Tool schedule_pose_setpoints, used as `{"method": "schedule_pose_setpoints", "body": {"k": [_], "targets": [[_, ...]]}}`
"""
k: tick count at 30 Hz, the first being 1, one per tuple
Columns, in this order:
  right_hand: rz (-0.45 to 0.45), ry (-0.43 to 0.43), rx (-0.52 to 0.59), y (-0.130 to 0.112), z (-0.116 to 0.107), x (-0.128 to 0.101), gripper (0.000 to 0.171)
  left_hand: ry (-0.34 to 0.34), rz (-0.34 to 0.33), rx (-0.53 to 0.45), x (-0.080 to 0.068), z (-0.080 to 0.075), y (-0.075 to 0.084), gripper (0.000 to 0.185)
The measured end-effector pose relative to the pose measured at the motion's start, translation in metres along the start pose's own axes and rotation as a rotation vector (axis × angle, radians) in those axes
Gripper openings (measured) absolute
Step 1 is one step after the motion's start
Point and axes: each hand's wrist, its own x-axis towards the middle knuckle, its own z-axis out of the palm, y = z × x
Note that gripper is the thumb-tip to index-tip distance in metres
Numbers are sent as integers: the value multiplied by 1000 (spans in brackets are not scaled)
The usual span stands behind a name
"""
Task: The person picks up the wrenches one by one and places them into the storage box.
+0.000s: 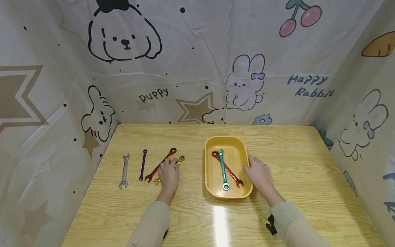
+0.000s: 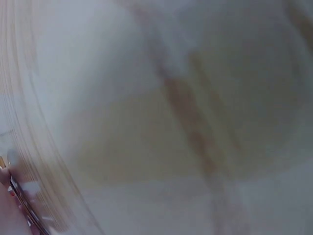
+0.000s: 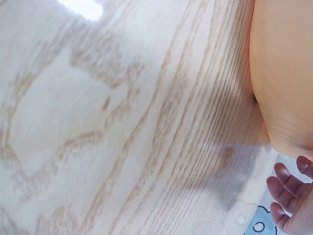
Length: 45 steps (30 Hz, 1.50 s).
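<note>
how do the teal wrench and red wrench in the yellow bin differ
The teal wrench lies on top, across the red wrench. The teal wrench runs nearly straight front to back; the red wrench slants. The teal wrench has its ring end in front, the red wrench at the back. Both lie in the yellow bin.

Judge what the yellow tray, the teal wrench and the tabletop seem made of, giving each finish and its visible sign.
Yellow tray: probably smooth plastic; even colour, rounded corners.
Teal wrench: likely metal, glossy coloured coating; bright highlights.
Tabletop: wood or wood-look laminate, given its grain; a bright reflection suggests gloss.
</note>
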Motion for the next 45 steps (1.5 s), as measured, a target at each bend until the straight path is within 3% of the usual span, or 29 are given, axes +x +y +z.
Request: {"method": "schedule_pose_setpoints", "body": {"k": [25,45], "targets": [[4,-4,2,0,-1,0,42,65,4,26,0,3,4,19],[4,-8,10,-1,-2,-1,43,48,34,73,2,7,3,25]]}}
